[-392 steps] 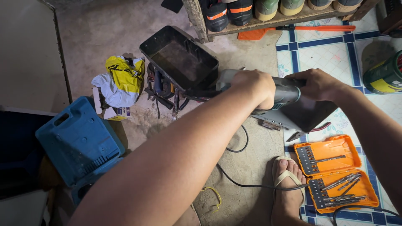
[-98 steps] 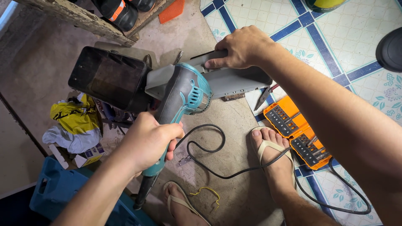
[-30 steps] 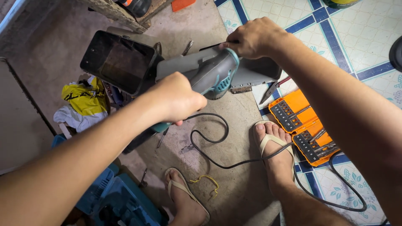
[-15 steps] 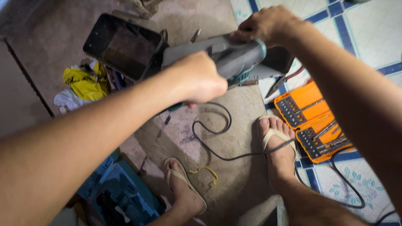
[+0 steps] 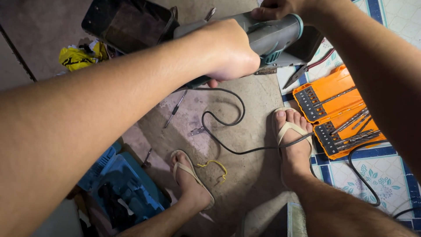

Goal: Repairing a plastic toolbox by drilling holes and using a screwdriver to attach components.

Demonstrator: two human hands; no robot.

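1. The left hand [image 5: 228,50] is wrapped tight round the handle of a grey and teal corded power drill [image 5: 267,37], fingers curled under, thumb hidden.
2. The drill lies at the top of the view, its long axis running left to right and tilted slightly up to the right, nose toward the right hand [image 5: 274,8].
3. The right hand sits at the upper edge, fingers pressed on the grey metal box part [image 5: 302,46] just behind the drill's front; whether it pinches or only steadies, I cannot tell.
4. The left hand is the nearer one to the drill body; the right touches only near its front end.
5. The black cord [image 5: 228,127] loops over bare concrete floor [image 5: 250,175] below, passing across the right foot.
6. To the right, the open orange plastic case of drill bits [image 5: 337,109] and pliers [image 5: 302,72] crowd the tiled edge; a black open toolbox [image 5: 127,22] closes the left. Open room lies below, toward the feet.
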